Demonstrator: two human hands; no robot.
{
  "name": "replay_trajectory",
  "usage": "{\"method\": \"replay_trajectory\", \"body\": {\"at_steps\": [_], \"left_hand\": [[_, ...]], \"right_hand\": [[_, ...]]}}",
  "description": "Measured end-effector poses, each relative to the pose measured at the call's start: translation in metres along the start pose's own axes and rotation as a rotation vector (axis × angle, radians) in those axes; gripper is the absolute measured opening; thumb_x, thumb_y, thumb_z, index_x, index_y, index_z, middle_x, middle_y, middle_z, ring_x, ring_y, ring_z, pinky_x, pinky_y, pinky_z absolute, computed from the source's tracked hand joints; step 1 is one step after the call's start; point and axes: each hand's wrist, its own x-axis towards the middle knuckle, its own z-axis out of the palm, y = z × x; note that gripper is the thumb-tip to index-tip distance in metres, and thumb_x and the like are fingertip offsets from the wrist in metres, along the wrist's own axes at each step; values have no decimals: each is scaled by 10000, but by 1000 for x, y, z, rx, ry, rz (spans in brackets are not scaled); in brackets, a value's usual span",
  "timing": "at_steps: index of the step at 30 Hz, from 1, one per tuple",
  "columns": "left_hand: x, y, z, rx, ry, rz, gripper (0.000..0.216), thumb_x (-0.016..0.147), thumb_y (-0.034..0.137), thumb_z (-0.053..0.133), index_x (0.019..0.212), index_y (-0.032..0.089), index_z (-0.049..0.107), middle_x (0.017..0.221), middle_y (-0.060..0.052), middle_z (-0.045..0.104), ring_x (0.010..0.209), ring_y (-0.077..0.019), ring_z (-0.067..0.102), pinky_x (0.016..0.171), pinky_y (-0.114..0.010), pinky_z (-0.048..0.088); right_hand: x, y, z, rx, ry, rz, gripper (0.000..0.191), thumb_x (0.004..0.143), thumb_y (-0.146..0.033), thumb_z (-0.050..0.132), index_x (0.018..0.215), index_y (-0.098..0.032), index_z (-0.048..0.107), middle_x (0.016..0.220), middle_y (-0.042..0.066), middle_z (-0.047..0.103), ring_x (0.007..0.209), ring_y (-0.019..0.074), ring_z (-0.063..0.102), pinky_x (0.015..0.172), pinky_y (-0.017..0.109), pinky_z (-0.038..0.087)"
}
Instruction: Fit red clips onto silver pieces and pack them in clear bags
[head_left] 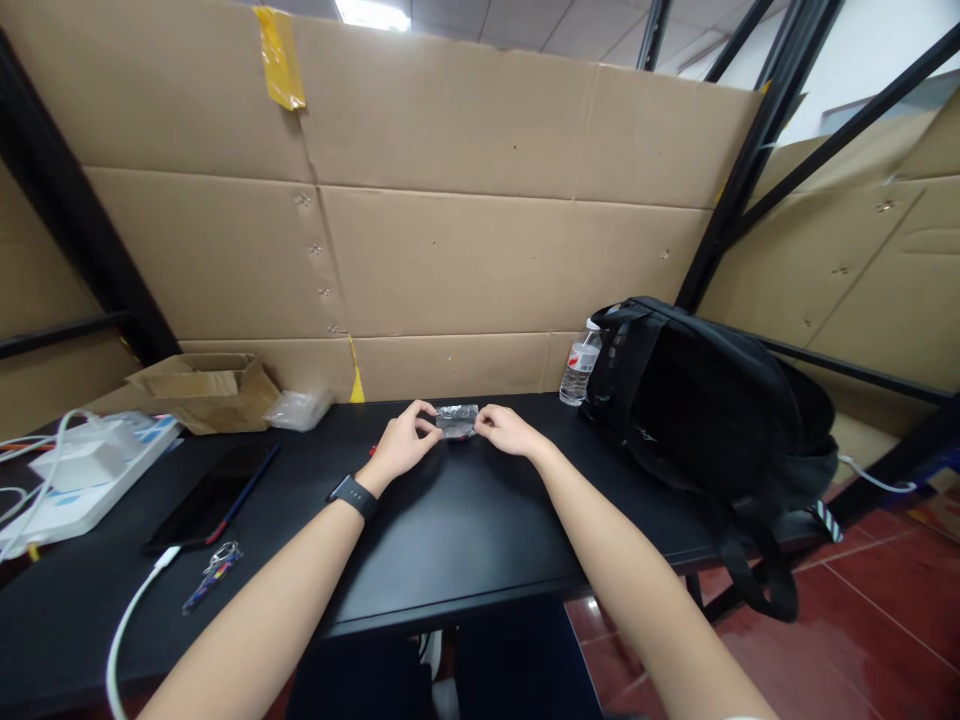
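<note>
Stretched between my two hands is a small clear plastic bag (457, 421), held just above the far part of the black table (450, 540). My left hand (405, 440), with a dark watch (353, 494) on its wrist, pinches the bag's left edge between thumb and fingers. The right edge is pinched by my right hand (508, 430). A bit of something red shows just behind my left hand, mostly hidden by it. Whether the bag holds anything, I cannot tell.
Rightward stand a black backpack (712, 400) and a water bottle (580, 368). To the left are an open cardboard box (202, 390), a bundle of clear plastic (300, 409), a power strip (97, 480), a dark tablet (206, 500) and a keychain (213, 577). A cardboard wall (450, 260) closes the back.
</note>
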Motion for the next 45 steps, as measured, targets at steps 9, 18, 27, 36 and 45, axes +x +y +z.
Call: {"method": "replay_trajectory", "body": {"at_steps": [9, 18, 27, 36, 45], "left_hand": [[-5, 4, 11, 312, -70, 245, 229, 880, 176, 522, 1048, 259, 654, 816, 0, 717, 837, -203, 652, 806, -304, 452], [-8, 5, 14, 485, -161, 276, 330, 1010, 326, 419, 1088, 262, 732, 1133, -66, 677, 1060, -245, 609, 910, -372, 434], [-9, 12, 9, 468, -197, 244, 235, 916, 350, 577, 1094, 264, 704, 1122, -58, 733, 1109, -279, 601, 949, -417, 406], [-9, 16, 10, 289, -187, 140, 242, 933, 362, 561, 1116, 274, 692, 1016, -29, 766, 1004, -235, 679, 880, -327, 456], [-5, 19, 3, 112, -89, 48, 251, 902, 385, 593, 1049, 253, 748, 968, -20, 796, 900, -227, 735, 820, -292, 510]], "right_hand": [[-2, -5, 16, -209, 46, 78, 135, 850, -153, 606, 716, -156, 622, 836, 33, 566, 794, 148, 568, 776, 256, 405], [-10, -13, 10, -328, -32, -86, 437, 765, -11, 596, 1086, -285, 710, 1134, 32, 665, 1074, 218, 592, 869, 333, 322], [-10, -18, 13, -307, -72, -12, 176, 922, -249, 634, 1054, -261, 751, 1078, 60, 747, 1091, 253, 633, 891, 362, 334], [-6, -20, 6, -206, 24, 38, 204, 959, -274, 574, 992, -269, 775, 917, 40, 782, 869, 200, 694, 807, 298, 393], [0, -11, 6, 189, 152, 48, 163, 864, -291, 658, 881, -169, 764, 765, 43, 751, 687, 162, 655, 661, 245, 455]]}}
